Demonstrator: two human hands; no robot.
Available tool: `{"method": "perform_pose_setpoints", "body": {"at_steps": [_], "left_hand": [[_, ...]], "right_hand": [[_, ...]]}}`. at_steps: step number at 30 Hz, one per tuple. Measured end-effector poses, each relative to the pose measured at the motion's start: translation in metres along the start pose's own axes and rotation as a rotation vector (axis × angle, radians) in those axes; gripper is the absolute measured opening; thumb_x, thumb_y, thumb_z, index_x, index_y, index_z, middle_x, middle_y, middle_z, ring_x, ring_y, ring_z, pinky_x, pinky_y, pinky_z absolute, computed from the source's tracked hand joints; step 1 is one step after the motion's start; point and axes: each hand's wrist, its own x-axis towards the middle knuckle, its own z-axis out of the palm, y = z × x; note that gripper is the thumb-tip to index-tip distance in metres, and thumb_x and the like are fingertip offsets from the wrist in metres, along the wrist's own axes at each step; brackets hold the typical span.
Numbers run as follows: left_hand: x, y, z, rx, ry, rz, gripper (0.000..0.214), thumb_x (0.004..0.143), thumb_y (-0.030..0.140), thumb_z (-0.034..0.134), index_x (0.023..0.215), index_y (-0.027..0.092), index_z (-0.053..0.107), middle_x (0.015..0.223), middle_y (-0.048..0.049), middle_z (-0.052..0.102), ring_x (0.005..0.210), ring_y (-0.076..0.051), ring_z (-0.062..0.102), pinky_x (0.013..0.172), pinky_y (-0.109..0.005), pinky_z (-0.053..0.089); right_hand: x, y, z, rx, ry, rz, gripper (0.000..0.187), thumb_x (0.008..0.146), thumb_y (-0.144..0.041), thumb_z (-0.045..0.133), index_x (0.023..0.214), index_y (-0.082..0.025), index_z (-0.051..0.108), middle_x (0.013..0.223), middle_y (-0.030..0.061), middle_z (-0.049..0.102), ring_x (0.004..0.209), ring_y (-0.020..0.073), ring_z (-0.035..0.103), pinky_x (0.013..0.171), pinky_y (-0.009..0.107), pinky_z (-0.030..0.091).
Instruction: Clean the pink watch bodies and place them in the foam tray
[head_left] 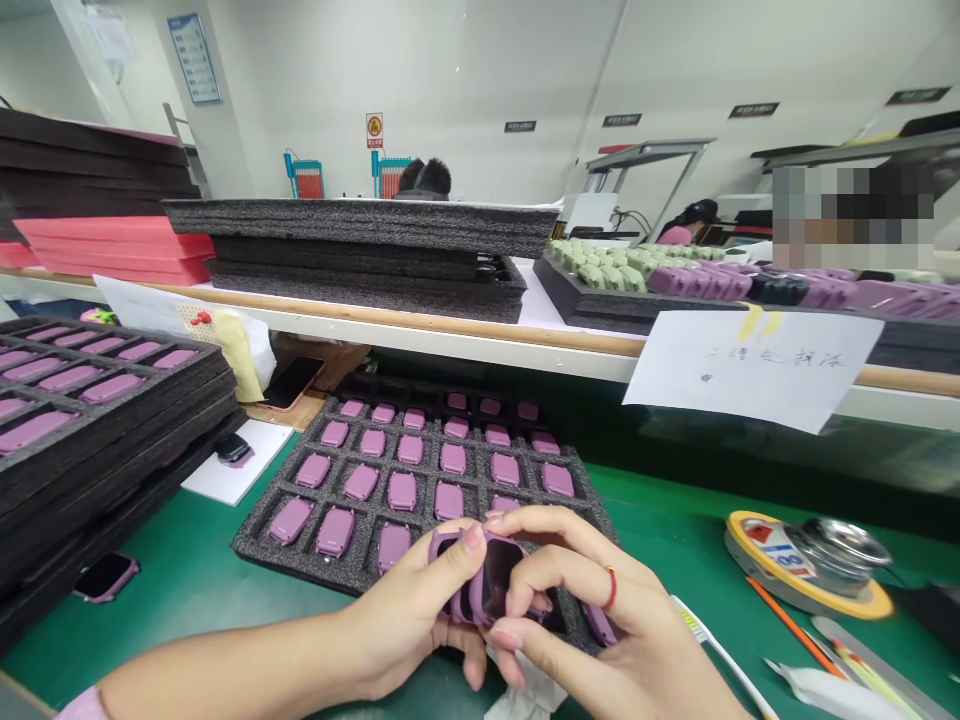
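Observation:
My left hand (405, 615) is closed round a short stack of purple smartwatch cases (471, 588), its thumb across their top edges. The front case has a dark glossy face. My right hand (592, 590) has its fingers bent round that front case, touching its top and lower edge. A crumpled white tissue (529, 690) hangs below the fingers; whether the right hand grips it I cannot tell. Behind both hands lies a black foam tray (259, 545) with purple watch cases in its pockets. My hands hide its front right part.
A stack of foam trays (187, 420) stands at left, with a dark-faced watch (106, 577) by its base. A tape roll (750, 560), a toothbrush (724, 660) and an orange stick (795, 625) lie at right. A shelf (585, 355) with foam trays crosses behind; people sit beyond.

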Motion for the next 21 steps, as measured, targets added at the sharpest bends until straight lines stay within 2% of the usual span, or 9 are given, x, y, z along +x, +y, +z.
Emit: {"method": "perform_pose_setpoints", "body": {"at_steps": [2, 4, 7, 9, 11, 14, 18, 21], "left_hand": [[0.0, 0.0, -0.001, -0.03, -0.012, 0.003, 0.054, 0.083, 0.065, 0.068, 0.106, 0.017, 0.059, 0.068, 0.0013, 0.064, 0.044, -0.008, 0.059, 0.036, -0.013, 0.032], [0.0, 0.0, -0.002, -0.086, -0.028, -0.011, 0.052, 0.081, 0.063, 0.071, 0.101, 0.016, 0.059, 0.07, 0.0004, 0.066, 0.04, -0.006, 0.055, 0.035, -0.013, 0.026], [0.001, 0.001, -0.004, -0.162, -0.069, -0.052, 0.05, 0.082, 0.06, 0.071, 0.099, 0.013, 0.064, 0.082, -0.006, 0.073, 0.04, -0.005, 0.054, 0.036, -0.016, 0.024], [0.001, 0.001, -0.006, -0.204, -0.098, -0.063, 0.049, 0.082, 0.057, 0.071, 0.102, 0.012, 0.067, 0.085, -0.0083, 0.074, 0.042, -0.005, 0.054, 0.037, -0.016, 0.024], [0.002, 0.0, -0.007, -0.239, -0.128, -0.062, 0.047, 0.082, 0.055, 0.071, 0.103, 0.012, 0.068, 0.086, -0.0092, 0.075, 0.044, -0.006, 0.055, 0.038, -0.016, 0.025], [0.003, -0.002, -0.009, -0.262, -0.18, -0.062, 0.048, 0.082, 0.056, 0.071, 0.102, 0.012, 0.069, 0.088, -0.0097, 0.075, 0.045, -0.006, 0.056, 0.038, -0.016, 0.025], [0.003, -0.004, -0.01, -0.268, -0.211, -0.06, 0.051, 0.084, 0.059, 0.068, 0.102, 0.011, 0.068, 0.087, -0.0102, 0.075, 0.045, -0.007, 0.057, 0.037, -0.015, 0.024], [0.003, -0.004, -0.01, -0.274, -0.2, -0.061, 0.051, 0.084, 0.06, 0.067, 0.103, 0.012, 0.067, 0.086, -0.0101, 0.074, 0.045, -0.007, 0.058, 0.036, -0.015, 0.024]], "right_hand": [[0.0, 0.001, -0.001, 0.013, 0.06, -0.003, 0.012, 0.085, -0.022, 0.074, 0.073, -0.025, 0.071, 0.096, 0.0044, 0.075, 0.09, 0.0201, 0.076, 0.077, 0.025, 0.062], [-0.001, 0.003, -0.004, 0.036, 0.181, 0.014, 0.013, 0.088, -0.025, 0.072, 0.074, -0.025, 0.072, 0.084, 0.0041, 0.074, 0.081, 0.02, 0.075, 0.072, 0.027, 0.063], [-0.007, 0.004, -0.01, 0.134, 0.433, 0.112, 0.015, 0.092, -0.027, 0.069, 0.077, -0.027, 0.068, 0.071, 0.0014, 0.071, 0.075, 0.0187, 0.073, 0.066, 0.026, 0.063], [-0.01, 0.002, -0.013, 0.182, 0.535, 0.181, 0.014, 0.093, -0.028, 0.068, 0.08, -0.028, 0.066, 0.076, 0.0009, 0.073, 0.076, 0.0184, 0.075, 0.071, 0.028, 0.065], [-0.012, -0.001, -0.014, 0.187, 0.537, 0.198, 0.005, 0.092, -0.029, 0.07, 0.088, -0.029, 0.067, 0.094, 0.0028, 0.077, 0.086, 0.0212, 0.077, 0.081, 0.033, 0.067], [-0.012, -0.006, -0.012, 0.152, 0.487, 0.152, 0.018, 0.09, -0.027, 0.071, 0.107, -0.032, 0.067, 0.113, 0.004, 0.075, 0.102, 0.0259, 0.075, 0.09, 0.039, 0.066], [-0.012, -0.006, -0.017, -0.03, 0.411, 0.033, 0.02, 0.092, -0.017, 0.065, 0.099, -0.035, 0.071, 0.095, -0.0013, 0.079, 0.091, 0.0242, 0.077, 0.084, 0.038, 0.067], [-0.012, 0.0, -0.027, -0.163, 0.262, -0.12, 0.025, 0.088, -0.014, 0.07, 0.102, -0.034, 0.075, 0.096, -0.0012, 0.081, 0.084, 0.0243, 0.079, 0.081, 0.036, 0.068]]}}
